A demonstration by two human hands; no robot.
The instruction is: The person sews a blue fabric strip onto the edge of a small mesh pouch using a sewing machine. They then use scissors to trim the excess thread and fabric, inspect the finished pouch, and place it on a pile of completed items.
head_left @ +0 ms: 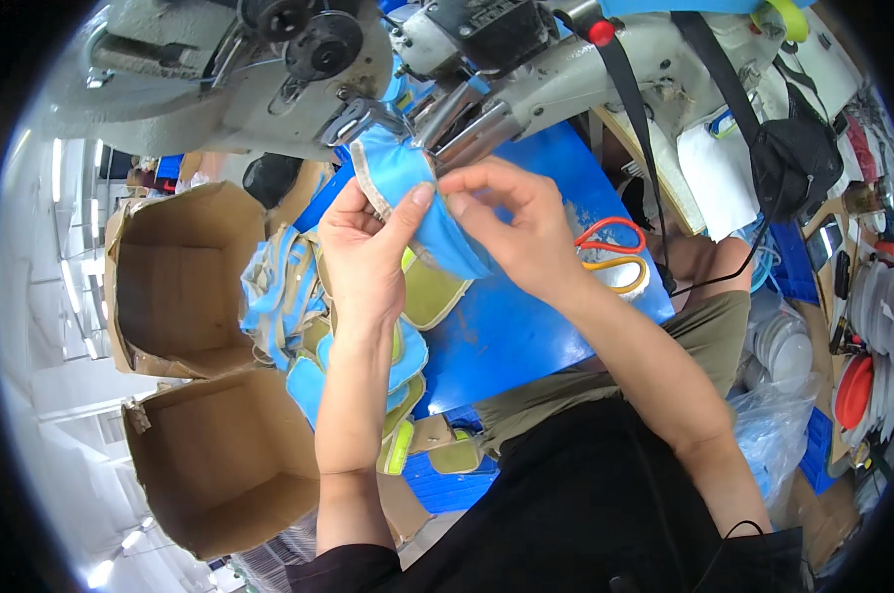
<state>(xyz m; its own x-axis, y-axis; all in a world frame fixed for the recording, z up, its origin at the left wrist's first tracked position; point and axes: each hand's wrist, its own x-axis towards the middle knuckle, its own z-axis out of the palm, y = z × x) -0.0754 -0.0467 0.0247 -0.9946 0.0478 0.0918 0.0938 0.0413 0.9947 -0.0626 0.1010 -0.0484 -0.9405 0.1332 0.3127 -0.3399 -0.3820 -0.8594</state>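
Note:
A blue fabric piece point(400, 178) with a beige bound edge lies under the working end of a grey sewing machine point(536, 99). My left hand point(366, 262) pinches its left side, thumb on top and fingers curled beneath. On the other side, my right hand point(522, 232) has its fingertips pressed together at the fabric's right edge. The lower part of the piece hangs between my hands over the blue table point(506, 336). The needle itself is hidden among the metal parts.
Left of the table, blue and olive sewn pieces point(279, 292) hang in a heap. Two open cardboard boxes point(175, 282) stand farther left. Scissors point(615, 262) with red and yellow handles lie at my right forearm. A black pouch point(795, 153) and straps hang at the upper right.

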